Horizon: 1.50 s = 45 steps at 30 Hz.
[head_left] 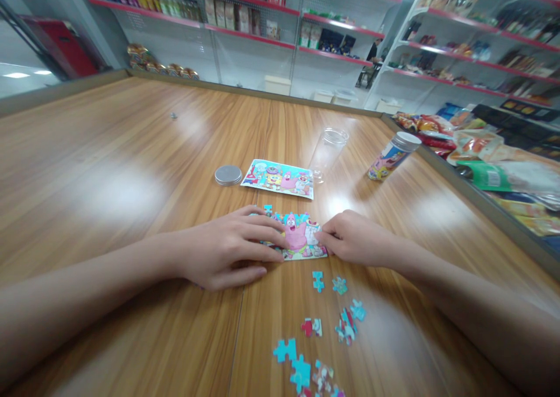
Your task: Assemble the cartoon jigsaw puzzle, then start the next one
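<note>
A partly assembled jigsaw puzzle lies on the wooden table, with a pink starfish figure in its middle. My left hand rests flat with spread fingers over the puzzle's left part, hiding much of it. At the right edge, my right hand is closed, its thumb and index finger pinched on a puzzle piece that they mostly cover. Loose blue pieces and a red and white piece lie nearer to me. Just beyond the puzzle is a printed reference picture of the same cartoon characters.
A round metal lid lies left of the picture. To its right are a clear plastic jar on its side and a cartoon-printed canister with a pale lid. Packaged goods border the table's right edge; stocked shelves stand behind.
</note>
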Each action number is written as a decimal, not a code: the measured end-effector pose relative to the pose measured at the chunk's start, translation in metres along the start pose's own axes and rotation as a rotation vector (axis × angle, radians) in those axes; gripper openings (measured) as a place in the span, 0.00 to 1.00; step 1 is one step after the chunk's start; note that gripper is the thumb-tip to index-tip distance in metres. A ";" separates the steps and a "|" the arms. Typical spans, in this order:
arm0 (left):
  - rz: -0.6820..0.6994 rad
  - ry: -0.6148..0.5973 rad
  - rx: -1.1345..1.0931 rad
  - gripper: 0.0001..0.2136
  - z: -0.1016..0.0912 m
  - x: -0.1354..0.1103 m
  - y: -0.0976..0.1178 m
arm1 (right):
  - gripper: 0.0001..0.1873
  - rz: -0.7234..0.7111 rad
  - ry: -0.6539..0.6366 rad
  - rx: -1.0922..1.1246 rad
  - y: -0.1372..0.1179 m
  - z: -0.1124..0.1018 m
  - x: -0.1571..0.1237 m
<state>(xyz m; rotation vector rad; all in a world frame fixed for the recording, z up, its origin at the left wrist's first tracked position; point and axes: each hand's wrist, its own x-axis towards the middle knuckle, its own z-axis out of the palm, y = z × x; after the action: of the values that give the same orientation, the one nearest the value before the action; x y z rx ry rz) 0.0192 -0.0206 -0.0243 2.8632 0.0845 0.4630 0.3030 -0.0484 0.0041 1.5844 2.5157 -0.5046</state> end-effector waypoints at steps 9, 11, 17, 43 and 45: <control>-0.008 0.017 -0.020 0.14 0.000 0.000 0.001 | 0.28 0.104 -0.294 0.366 0.021 -0.005 0.006; -0.013 0.012 -0.018 0.14 0.000 0.000 0.001 | 0.30 0.096 -0.391 0.519 0.032 -0.006 0.010; -0.010 0.017 -0.023 0.14 -0.001 0.000 0.001 | 0.30 0.058 -0.424 0.550 0.043 -0.007 0.013; -0.020 0.004 -0.034 0.16 -0.001 0.000 0.001 | 0.27 0.180 -0.450 0.626 0.037 -0.007 0.017; -0.019 0.006 -0.032 0.16 -0.001 0.000 0.001 | 0.28 0.178 -0.468 0.645 0.040 -0.008 0.018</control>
<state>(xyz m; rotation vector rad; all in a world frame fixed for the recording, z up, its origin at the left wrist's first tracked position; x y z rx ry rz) 0.0191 -0.0211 -0.0233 2.8271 0.1041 0.4656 0.3314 -0.0148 -0.0020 1.5841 1.9306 -1.5642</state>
